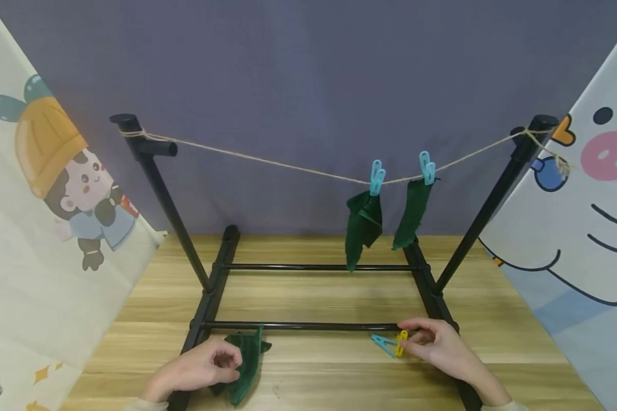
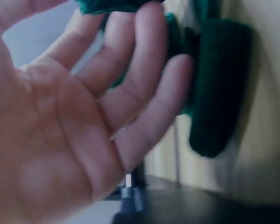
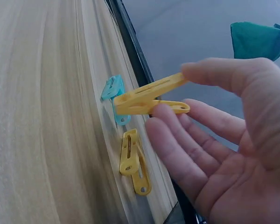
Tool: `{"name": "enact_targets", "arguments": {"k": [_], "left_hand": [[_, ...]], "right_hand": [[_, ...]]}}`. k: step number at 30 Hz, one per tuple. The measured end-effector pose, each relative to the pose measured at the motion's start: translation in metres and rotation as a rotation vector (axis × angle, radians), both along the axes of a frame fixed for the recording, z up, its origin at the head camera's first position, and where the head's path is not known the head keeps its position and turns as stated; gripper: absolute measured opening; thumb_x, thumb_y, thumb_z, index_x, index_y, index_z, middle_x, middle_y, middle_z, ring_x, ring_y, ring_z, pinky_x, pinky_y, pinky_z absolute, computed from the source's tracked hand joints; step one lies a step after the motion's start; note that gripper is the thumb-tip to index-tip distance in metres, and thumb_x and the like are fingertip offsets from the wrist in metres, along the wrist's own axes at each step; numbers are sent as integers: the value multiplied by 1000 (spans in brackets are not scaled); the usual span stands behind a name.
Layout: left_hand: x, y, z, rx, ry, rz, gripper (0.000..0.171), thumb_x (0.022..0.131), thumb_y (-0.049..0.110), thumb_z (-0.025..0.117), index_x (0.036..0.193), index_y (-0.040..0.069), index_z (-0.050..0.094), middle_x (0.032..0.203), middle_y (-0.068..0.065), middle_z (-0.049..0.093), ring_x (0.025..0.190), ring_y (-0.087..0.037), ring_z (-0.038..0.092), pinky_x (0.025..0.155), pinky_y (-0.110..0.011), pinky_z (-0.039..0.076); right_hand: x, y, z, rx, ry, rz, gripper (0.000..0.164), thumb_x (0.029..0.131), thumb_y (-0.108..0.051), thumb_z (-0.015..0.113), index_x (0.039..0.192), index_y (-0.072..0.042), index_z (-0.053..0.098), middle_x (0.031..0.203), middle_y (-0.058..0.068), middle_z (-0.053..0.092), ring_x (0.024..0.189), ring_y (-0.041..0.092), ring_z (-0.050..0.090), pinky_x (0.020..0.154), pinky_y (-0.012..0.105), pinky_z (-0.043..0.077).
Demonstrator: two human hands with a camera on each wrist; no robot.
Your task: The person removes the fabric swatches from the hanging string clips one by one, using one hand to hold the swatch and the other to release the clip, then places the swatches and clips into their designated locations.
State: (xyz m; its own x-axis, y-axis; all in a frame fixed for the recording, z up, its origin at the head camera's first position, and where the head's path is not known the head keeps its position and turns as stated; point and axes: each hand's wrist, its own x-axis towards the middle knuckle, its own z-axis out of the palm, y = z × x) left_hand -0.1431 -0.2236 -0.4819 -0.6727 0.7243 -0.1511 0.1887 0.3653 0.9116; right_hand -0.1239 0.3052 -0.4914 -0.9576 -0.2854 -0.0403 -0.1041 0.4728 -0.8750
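My left hand (image 1: pixel 203 365) pinches a dark green cloth (image 1: pixel 249 359) at the front left, just inside the rack's left foot. In the left wrist view the cloth (image 2: pixel 114 4) shows at the fingertips, and more green folds hang beyond the fingers. At the front right, my right hand (image 1: pixel 444 349) holds a yellow clothespin (image 3: pixel 151 95) between thumb and fingers by its handle ends. Close by on the wooden table lie a light blue clothespin (image 1: pixel 383 345) and a second yellow clothespin (image 3: pixel 129 154), the latter largely hidden in the head view.
A twine line (image 1: pixel 257 158) sags between two black posts (image 1: pixel 167 200) of a rack. Two green cloths (image 1: pixel 364 228) hang right of its middle, under blue clothespins (image 1: pixel 377 178). A low crossbar (image 1: pixel 308 326) runs just beyond my hands. Printed sheets flank both sides.
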Motion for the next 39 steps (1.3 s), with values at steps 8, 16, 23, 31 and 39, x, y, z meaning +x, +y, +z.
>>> {"name": "enact_targets", "arguments": {"k": [8,16,23,31,39], "left_hand": [[6,7,1,-427,277,263,6,97,13,71,97,10,75,59,12,50,51,-3,43,52,-22,39],[3,21,-1,-562,359,337,7,95,18,77,98,13,76,82,5,71,66,-10,53,60,-30,44],[3,19,2,-540,320,324,10,97,24,77,100,15,76,84,6,73,67,-10,55,60,-30,46],[5,35,5,-519,645,524,6,94,16,80,95,20,76,77,15,68,65,5,54,59,-21,47],[7,48,-2,-435,592,409,18,97,16,77,115,15,77,94,9,76,72,7,57,59,-18,47]], "right_hand": [[1,-2,-1,68,20,4,37,95,-21,81,125,-1,73,105,9,79,82,5,73,61,26,56],[7,1,0,138,-14,23,37,92,-23,84,122,-4,74,103,6,75,81,3,69,63,25,56],[10,4,0,116,3,86,37,92,-21,84,123,-4,73,106,7,76,82,3,71,67,24,57],[11,5,-3,129,-39,39,41,92,-22,84,128,-4,72,111,12,77,76,5,71,58,25,54],[9,2,-4,122,-40,1,42,93,-22,83,129,-5,70,120,17,76,63,6,64,50,24,47]]}}
